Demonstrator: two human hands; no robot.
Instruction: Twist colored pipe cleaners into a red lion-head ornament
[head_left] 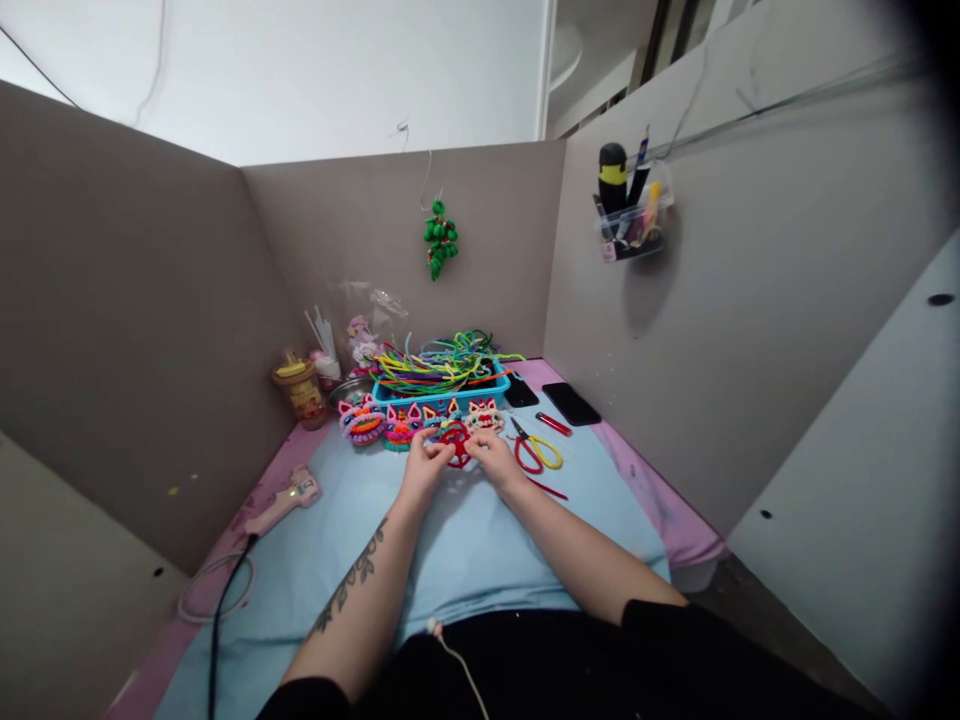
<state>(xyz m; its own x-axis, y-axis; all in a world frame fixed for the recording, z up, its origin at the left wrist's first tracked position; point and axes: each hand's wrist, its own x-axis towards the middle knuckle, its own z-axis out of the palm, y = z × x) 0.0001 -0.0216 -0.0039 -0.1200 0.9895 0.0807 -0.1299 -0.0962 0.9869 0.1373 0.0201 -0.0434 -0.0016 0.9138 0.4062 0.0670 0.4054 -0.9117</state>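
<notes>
Between my two hands is a red openwork piece (456,445) that looks made of bent fuzzy stems, held up over the light blue cloth. My left hand (427,462) pinches its left side with thumb and fingers. On the right side, my right hand (491,456) grips it the same way. Just behind stand several colourful fuzzy animal-face figures (361,422), partly covered by my hands and the red piece. Red-and-yellow scissors (536,450) lie to the right of my right hand, and a loose red stem (547,489) rests below them.
A blue basket (442,400) full of coloured stems sits at the back. At left are a pink glue gun (286,500) with its cable and a brown cup (301,392). Phones (571,403) and a red cutter (553,424) lie at right. Partitions surround the table.
</notes>
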